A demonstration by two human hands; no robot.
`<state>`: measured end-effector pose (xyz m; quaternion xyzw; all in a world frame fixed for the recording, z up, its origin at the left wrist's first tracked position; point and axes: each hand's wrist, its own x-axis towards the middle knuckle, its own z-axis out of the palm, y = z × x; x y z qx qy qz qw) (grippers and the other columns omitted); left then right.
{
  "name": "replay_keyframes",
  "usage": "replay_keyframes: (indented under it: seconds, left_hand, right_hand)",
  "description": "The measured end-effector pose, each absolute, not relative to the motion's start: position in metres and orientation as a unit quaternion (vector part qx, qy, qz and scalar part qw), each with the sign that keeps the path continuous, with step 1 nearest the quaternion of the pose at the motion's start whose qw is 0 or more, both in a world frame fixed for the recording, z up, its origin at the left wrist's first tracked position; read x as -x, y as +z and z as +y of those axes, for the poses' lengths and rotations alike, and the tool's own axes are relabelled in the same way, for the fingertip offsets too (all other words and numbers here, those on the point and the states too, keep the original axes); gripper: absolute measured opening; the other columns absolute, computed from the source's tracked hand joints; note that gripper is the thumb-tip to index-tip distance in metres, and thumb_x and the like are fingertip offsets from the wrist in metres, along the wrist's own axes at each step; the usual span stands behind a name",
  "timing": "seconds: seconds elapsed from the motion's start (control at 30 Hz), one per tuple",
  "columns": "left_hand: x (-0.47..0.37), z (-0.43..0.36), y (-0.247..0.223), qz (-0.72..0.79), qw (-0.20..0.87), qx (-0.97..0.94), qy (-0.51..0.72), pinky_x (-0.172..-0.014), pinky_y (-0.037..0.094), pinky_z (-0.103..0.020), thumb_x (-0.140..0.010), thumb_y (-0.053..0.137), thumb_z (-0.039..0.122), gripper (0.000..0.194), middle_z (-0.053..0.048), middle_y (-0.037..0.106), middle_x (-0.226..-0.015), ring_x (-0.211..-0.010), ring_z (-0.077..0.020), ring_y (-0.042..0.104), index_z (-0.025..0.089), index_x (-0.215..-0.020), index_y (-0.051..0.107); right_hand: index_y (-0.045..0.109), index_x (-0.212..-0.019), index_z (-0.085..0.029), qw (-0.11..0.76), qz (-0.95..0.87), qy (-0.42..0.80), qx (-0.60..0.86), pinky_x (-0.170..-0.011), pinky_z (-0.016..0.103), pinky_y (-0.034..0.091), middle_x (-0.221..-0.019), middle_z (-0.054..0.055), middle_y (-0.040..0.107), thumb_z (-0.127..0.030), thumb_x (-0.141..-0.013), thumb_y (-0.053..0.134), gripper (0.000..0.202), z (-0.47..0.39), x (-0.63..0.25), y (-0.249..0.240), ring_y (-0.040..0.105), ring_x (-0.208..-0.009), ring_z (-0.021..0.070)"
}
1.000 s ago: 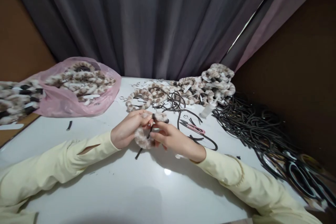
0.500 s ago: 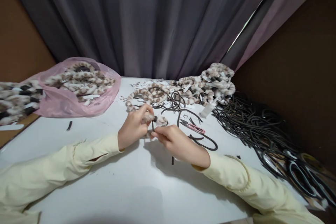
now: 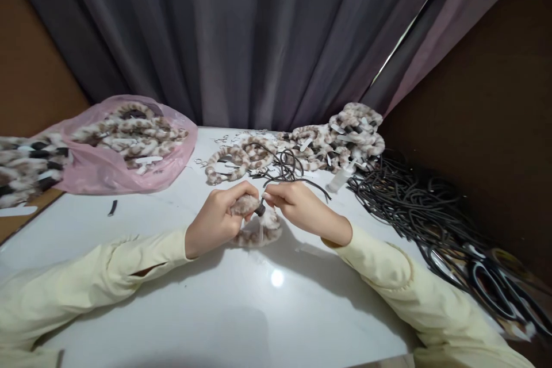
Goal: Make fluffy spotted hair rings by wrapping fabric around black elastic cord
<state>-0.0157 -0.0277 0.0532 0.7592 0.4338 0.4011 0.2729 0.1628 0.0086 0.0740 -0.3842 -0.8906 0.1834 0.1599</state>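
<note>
"Left hand (image 3: 218,215) and right hand (image 3: 302,207), close together, what have they got?"

"The left hand is gripping the furry ring (image 3: 259,237) by its upper part, fingers curled round it, and the right hand is pinching at a thin black cord (image 3: 263,200) by the dark band (image 3: 260,210)"

"And where's that, from the pink bag (image 3: 125,178)?"

"Right of it and nearer the wearer, over the white table (image 3: 194,310)! Just right of the pink bag lie two loose rings (image 3: 215,170), then a cord tangle (image 3: 285,168); farther right, a ring pile (image 3: 360,132), a small bottle (image 3: 340,179) and a heap of black cords (image 3: 401,201)"

"Nearer than the pink bag?"

"A short black piece (image 3: 112,207), just in front of it"
</note>
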Motion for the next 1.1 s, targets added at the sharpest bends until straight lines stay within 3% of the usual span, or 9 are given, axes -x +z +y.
replay_keyframes:
  seconds: [0.17, 0.27, 0.37, 0.6, 0.73, 0.83, 0.93, 1.03, 1.1]
  left_hand:
    - [0.015, -0.028, 0.038, 0.425, 0.236, -0.784, 0.386, -0.051, 0.034, -0.017, -0.059, 0.038, 0.002, 0.029, 0.005, 0.051, -0.06, -0.053, -0.0086, 0.045, 0.017, -0.079, 0.052]
    - [0.017, -0.021, 0.02, 0.354, 0.148, -0.842, 0.38, -0.058, 0.039, -0.02, -0.062, 0.037, 0.002, 0.031, 0.0, 0.055, -0.07, -0.062, -0.0117, 0.05, 0.017, -0.084, 0.052]
    - [0.02, -0.013, 0.005, 0.274, 0.039, -0.891, 0.36, -0.056, 0.039, -0.022, -0.063, 0.035, 0.001, 0.033, -0.001, 0.049, -0.064, -0.06, -0.0145, 0.046, 0.017, -0.088, 0.051]
    - [0.021, -0.013, 0.004, 0.209, -0.078, -0.909, 0.351, -0.054, 0.038, -0.024, -0.076, 0.034, 0.004, 0.029, -0.002, 0.045, -0.061, -0.056, -0.0153, 0.042, 0.014, -0.097, 0.051]
    - [0.023, -0.012, 0.002, 0.208, -0.05, -0.906, 0.365, -0.056, 0.04, -0.024, -0.073, 0.034, 0.0, 0.034, -0.003, 0.048, -0.065, -0.06, -0.0154, 0.044, 0.013, -0.1, 0.051]
    - [0.024, -0.009, 0.0, 0.237, -0.006, -0.896, 0.376, -0.057, 0.041, -0.024, -0.065, 0.035, -0.002, 0.041, -0.003, 0.05, -0.067, -0.063, -0.0156, 0.046, 0.013, -0.099, 0.053]
    - [0.022, -0.007, 0.001, 0.309, 0.057, -0.866, 0.39, -0.06, 0.042, -0.023, -0.057, 0.034, -0.002, 0.045, -0.003, 0.052, -0.069, -0.066, -0.0149, 0.05, 0.014, -0.093, 0.055]
    - [0.019, -0.008, 0.005, 0.413, 0.172, -0.793, 0.413, -0.064, 0.043, -0.023, -0.058, 0.036, -0.001, 0.038, -0.002, 0.06, -0.075, -0.07, -0.0136, 0.056, 0.016, -0.085, 0.056]
    - [0.017, -0.008, 0.008, 0.456, 0.253, -0.737, 0.431, -0.064, 0.044, -0.022, -0.062, 0.04, 0.001, 0.029, 0.0, 0.063, -0.074, -0.069, -0.0127, 0.057, 0.016, -0.081, 0.056]
  right_hand:
    - [0.037, -0.058, -0.017, 0.152, -0.871, 0.295, 0.363, -0.053, 0.021, 0.023, -0.051, -0.005, 0.032, -0.01, -0.08, 0.039, 0.023, 0.017, -0.157, 0.056, 0.032, -0.053, 0.0082]
    - [0.044, -0.061, -0.016, 0.157, -0.863, 0.355, 0.322, -0.059, 0.021, 0.03, -0.058, -0.003, 0.039, -0.017, -0.083, 0.042, 0.022, 0.024, -0.155, 0.042, 0.038, -0.061, 0.0103]
    - [0.05, -0.067, -0.014, 0.18, -0.847, 0.409, 0.29, -0.064, 0.022, 0.034, -0.064, -0.001, 0.044, -0.023, -0.085, 0.042, 0.021, 0.031, -0.158, 0.029, 0.04, -0.067, 0.0118]
    - [0.05, -0.069, -0.013, 0.1, -0.806, 0.529, 0.244, -0.054, 0.021, 0.026, -0.058, -0.006, 0.033, -0.046, -0.085, 0.043, 0.037, 0.038, -0.17, 0.027, 0.03, -0.056, 0.008]
    - [0.048, -0.069, -0.014, 0.106, -0.798, 0.537, 0.252, -0.053, 0.021, 0.027, -0.058, -0.006, 0.031, -0.047, -0.085, 0.043, 0.037, 0.035, -0.167, 0.032, 0.029, -0.055, 0.0076]
    - [0.048, -0.087, -0.015, 0.176, -0.787, 0.518, 0.284, -0.059, 0.022, 0.035, -0.071, -0.002, 0.045, -0.038, -0.086, 0.044, 0.024, 0.03, -0.163, 0.032, 0.042, -0.064, 0.0098]
    - [0.047, -0.099, -0.016, 0.294, -0.811, 0.374, 0.339, -0.075, 0.028, 0.04, -0.097, 0.007, 0.053, -0.026, -0.085, 0.047, 0.017, 0.021, -0.161, 0.033, 0.048, -0.089, 0.0158]
    - [0.052, -0.093, -0.017, 0.336, -0.852, 0.194, 0.351, -0.085, 0.036, 0.035, -0.098, 0.007, 0.057, -0.019, -0.083, 0.049, 0.011, 0.01, -0.161, 0.036, 0.046, -0.096, 0.02]
    - [0.054, -0.095, -0.018, 0.324, -0.868, 0.144, 0.349, -0.084, 0.037, 0.034, -0.095, 0.007, 0.059, -0.019, -0.082, 0.052, 0.013, 0.003, -0.16, 0.034, 0.048, -0.094, 0.0214]
